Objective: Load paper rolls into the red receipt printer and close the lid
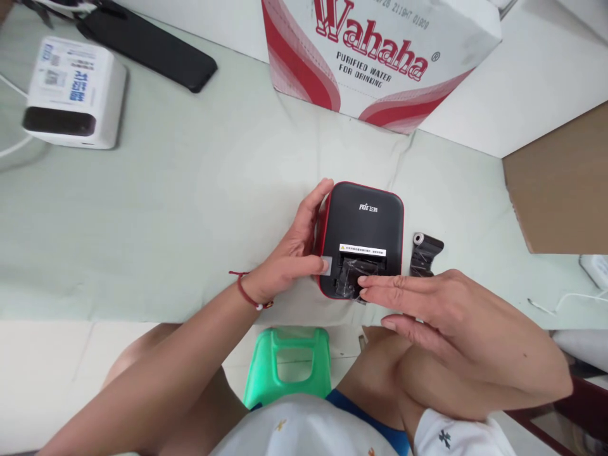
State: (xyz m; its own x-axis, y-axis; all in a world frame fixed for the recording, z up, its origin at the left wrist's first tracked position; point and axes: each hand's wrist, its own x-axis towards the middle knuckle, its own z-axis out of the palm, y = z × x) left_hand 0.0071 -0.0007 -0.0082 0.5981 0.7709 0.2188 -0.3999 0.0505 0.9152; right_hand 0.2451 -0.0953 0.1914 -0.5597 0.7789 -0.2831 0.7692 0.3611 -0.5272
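Observation:
A black, red-sided label printer [367,218] sits near the front edge of the covered table. My left hand [294,247] grips its left side, thumb on the grey tab at the top and fingers along the red edge. Crumpled glossy black film [349,278] lies over the slot at the printer's front end. Index and middle fingertips of my right hand [427,304] press on that film, fingers stretched out and thumb apart. Right of the printer is a small roll of dark film [426,250], its lower part hidden by my right hand.
A Wahaha water carton [380,63] stands behind the printer. At the back left are a white boxy device [76,95] with cables and a black phone-like slab [152,47]. Brown cardboard [560,190] is at the right. A green stool [287,367] stands below the table.

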